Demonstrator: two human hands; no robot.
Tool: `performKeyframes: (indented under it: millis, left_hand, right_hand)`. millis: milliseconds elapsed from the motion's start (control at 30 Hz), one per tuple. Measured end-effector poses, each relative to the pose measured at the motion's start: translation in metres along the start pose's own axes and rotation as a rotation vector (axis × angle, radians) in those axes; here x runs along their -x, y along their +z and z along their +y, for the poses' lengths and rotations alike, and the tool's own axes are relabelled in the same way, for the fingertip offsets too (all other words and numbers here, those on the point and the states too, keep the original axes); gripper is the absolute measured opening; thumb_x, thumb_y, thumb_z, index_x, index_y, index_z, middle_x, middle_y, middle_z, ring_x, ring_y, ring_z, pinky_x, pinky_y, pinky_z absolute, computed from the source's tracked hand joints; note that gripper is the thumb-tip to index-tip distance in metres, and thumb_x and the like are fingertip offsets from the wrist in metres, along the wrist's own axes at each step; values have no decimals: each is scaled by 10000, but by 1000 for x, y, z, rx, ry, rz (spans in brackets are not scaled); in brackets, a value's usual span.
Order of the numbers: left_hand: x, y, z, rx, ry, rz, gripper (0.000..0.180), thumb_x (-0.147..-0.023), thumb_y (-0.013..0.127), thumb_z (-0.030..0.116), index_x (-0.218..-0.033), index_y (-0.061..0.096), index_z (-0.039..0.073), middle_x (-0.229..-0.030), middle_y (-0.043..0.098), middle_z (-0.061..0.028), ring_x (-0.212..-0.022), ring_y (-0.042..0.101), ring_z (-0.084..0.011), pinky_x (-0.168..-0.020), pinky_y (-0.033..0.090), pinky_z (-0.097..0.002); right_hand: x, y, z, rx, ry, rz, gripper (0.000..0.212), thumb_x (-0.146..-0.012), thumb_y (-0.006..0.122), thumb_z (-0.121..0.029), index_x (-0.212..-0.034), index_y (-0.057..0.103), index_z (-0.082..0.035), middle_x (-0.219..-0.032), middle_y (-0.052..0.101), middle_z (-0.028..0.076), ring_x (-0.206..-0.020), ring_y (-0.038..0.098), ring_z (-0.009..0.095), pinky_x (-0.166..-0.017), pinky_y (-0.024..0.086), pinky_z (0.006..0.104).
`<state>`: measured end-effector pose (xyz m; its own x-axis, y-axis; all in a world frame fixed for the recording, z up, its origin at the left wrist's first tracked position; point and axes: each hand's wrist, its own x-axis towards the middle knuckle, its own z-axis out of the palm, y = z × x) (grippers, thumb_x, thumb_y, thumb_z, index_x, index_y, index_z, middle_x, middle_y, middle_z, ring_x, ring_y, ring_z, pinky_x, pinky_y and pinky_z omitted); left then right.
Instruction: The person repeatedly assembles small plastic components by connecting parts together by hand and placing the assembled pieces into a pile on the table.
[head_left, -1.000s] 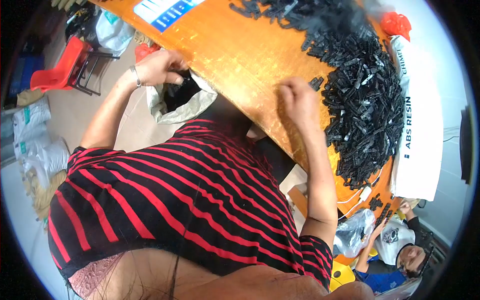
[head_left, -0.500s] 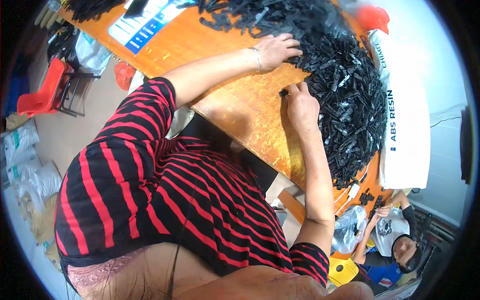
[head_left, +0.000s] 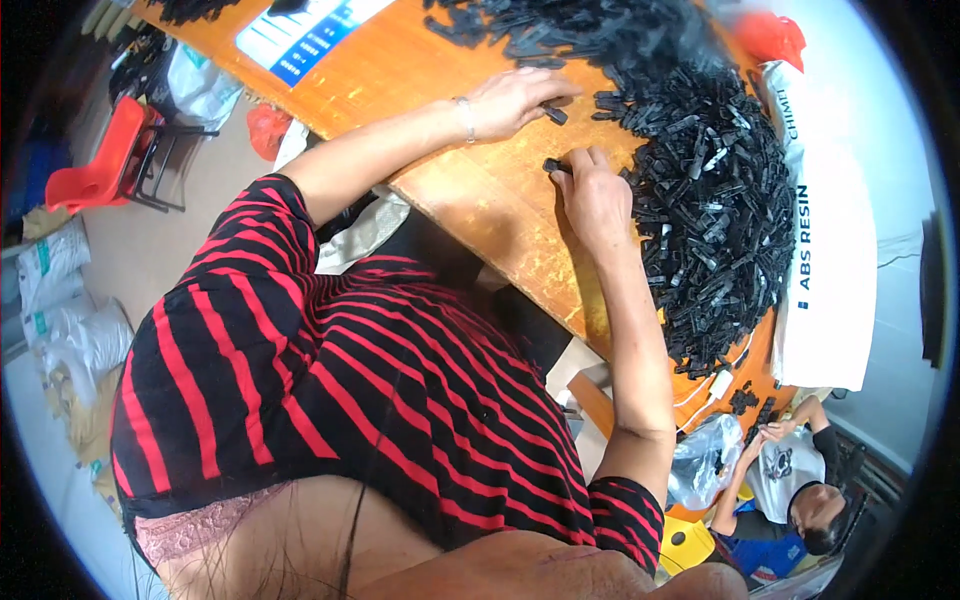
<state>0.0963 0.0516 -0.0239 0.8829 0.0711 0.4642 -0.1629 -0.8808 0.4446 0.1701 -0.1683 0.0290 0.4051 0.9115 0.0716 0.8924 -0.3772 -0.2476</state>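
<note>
My left hand (head_left: 508, 104), with a bracelet at the wrist, is low over the wooden table (head_left: 480, 210). Its fingers are bent over a small black plastic piece (head_left: 555, 115). Closer to me, my right hand (head_left: 597, 203) rests on the wood and pinches another small black plastic piece (head_left: 556, 166) between thumb and fingers. Right beside it lies a big heap of black plastic parts (head_left: 710, 210), which curves round toward the far side of the table. The exact shape of both held pieces is partly covered by my fingers.
A white printed sack (head_left: 830, 250) stands behind the heap. A blue-and-white sheet (head_left: 300, 45) lies at the far left. A co-worker (head_left: 790, 470) handles black parts at lower right, near a clear plastic bag (head_left: 705, 455). A red chair (head_left: 110, 165) stands on the floor at left.
My left hand has drawn back left from the heap, and a black piece now shows at its fingers. The right hand, still pinching its piece, has shifted slightly left.
</note>
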Motion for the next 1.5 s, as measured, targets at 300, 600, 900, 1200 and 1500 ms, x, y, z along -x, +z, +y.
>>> performKeyframes:
  millis: [300, 600, 900, 1200, 1500]
  left_hand:
    - [24, -12, 6, -13, -171, 141, 527, -837, 761, 82, -1337, 598, 95, -1245, 611, -138, -1182, 586, -351, -1002, 500, -433]
    - [27, -12, -10, -46, -225, 171, 351, -821, 756, 44, -1162, 673, 59, -1051, 667, -147, -1032, 647, -355, -917, 529, -436]
    - [32, -34, 2, 564, -579, 177, 302, -907, 729, 33, -1201, 661, 24, -969, 661, -22, -938, 645, -107, -889, 547, -264]
    - [36, -38, 47, 1163, -507, 98, 477, -917, 701, 13, -1375, 568, 26, -1112, 686, -69, -1005, 668, -117, -904, 551, -261]
    - [58, -25, 41, 1041, -649, -77, 275, -924, 767, 133, -1154, 681, 11, -942, 723, -46, -813, 692, -107, -707, 576, -246]
  right_hand:
    - [-6, 25, -33, -130, -20, 131, 239, -899, 744, -260, -1004, 654, -66, -986, 633, 169, -789, 681, 411, -691, 557, 498]
    - [2, 16, -28, -176, 40, 208, 180, -905, 737, -226, -978, 681, -71, -961, 652, 147, -810, 679, 381, -711, 551, 479]
    - [-5, 19, -35, -344, 53, 315, 178, -954, 696, -210, -1013, 677, -44, -947, 675, 148, -755, 681, 324, -687, 553, 440]
    - [-14, 3, -28, -1466, 518, 107, 154, -1010, 663, -127, -1062, 653, 18, -783, 685, 57, -547, 596, 90, -475, 484, 221]
    - [1, 13, -11, -1281, 617, -61, 136, -992, 681, -106, -957, 644, 19, -706, 669, 69, -469, 551, 99, -424, 473, 257]
